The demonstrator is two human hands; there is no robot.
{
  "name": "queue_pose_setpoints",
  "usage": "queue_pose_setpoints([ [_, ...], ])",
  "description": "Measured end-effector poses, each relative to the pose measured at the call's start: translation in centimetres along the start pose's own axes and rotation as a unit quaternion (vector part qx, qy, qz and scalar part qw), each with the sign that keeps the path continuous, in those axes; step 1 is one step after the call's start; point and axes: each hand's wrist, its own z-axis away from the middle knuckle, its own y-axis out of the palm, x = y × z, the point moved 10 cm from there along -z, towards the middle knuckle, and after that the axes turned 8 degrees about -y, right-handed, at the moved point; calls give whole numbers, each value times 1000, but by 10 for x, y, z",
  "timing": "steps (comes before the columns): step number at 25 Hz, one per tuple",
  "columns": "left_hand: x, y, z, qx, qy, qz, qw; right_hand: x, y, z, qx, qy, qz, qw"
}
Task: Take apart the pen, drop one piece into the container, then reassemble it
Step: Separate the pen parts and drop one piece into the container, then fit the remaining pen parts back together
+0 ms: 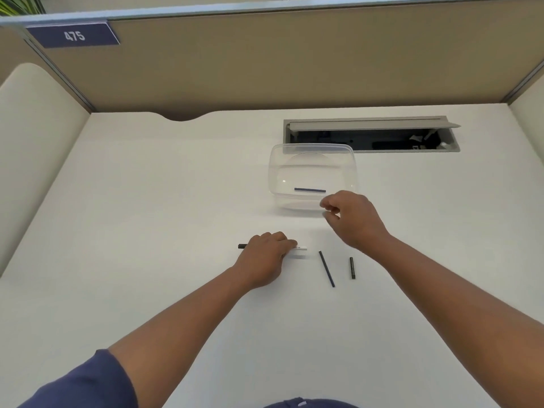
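A clear plastic container [312,156] stands on the white desk, and a thin dark blue pen piece [309,190] lies flat inside it. My right hand [350,219] hovers at the container's near right corner, fingers loosely curled with nothing visible in them. My left hand [266,256] rests on the white pen barrel [300,248], whose black end [242,246] sticks out to the left. A long thin dark refill [326,268] and a short black piece [352,267] lie on the desk right of the barrel.
An open cable hatch [371,135] is set into the desk behind the container. Tan partition walls [265,60] close the desk at the back and sides. A blue sign reading 475 [73,35] hangs at the upper left.
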Motion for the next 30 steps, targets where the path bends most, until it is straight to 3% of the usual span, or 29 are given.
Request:
queue_pose_setpoints([
  [13, -7, 21, 47, 18, -26, 49, 998, -24, 78, 112, 130, 110, 32, 985],
  [25, -4, 32, 73, 25, -63, 95, 993, -21, 88, 128, 127, 125, 42, 983],
  [30, -3, 28, 74, 17, -72, 127, 989, -14, 79, 135, 101, 139, -83, 982],
])
